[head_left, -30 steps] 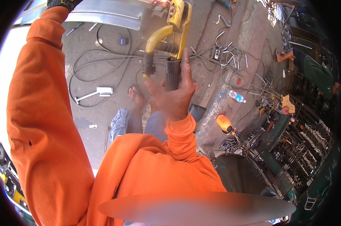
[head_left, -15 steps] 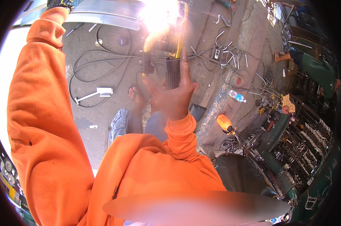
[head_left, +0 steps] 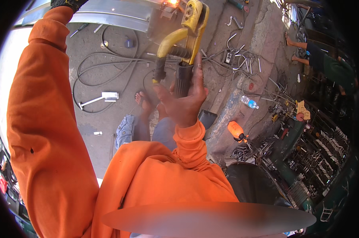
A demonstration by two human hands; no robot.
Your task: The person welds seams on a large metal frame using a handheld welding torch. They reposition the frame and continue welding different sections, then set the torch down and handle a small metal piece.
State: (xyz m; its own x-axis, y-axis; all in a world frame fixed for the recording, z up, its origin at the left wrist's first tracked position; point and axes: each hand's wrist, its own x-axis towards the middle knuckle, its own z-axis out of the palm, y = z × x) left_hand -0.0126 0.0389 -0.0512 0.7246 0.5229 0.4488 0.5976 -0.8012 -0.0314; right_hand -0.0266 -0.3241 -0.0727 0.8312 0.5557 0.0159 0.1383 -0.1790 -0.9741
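My bare right hand [head_left: 182, 104] is wrapped round the ribbed black handle of a yellow welding electrode holder [head_left: 195, 23]. Its thumb lies by the taped end of the curved yellow lever, and the index finger stretches along the handle's side. No rod can be made out in the jaws. Just beyond them, at the top edge, a small orange glow [head_left: 172, 2] shows on a metal piece. At the upper left, my left hand [head_left: 68, 4] wears a dark glove and is at the silvery metal panel [head_left: 116, 16]. The frame cuts off its fingers.
Grey cables [head_left: 104, 59] loop over the floor. A white metal bracket [head_left: 109, 96], a water bottle [head_left: 249, 102] and an orange bottle [head_left: 236, 130] lie around me. Metal rods and parts [head_left: 322, 146] crowd the right side, where another person in green [head_left: 338, 73] bends.
The blinding arc flare at the holder's tip has gone, leaving a small orange glow. My hands keep nearly the same places. At the right, the other person's legs have shifted.
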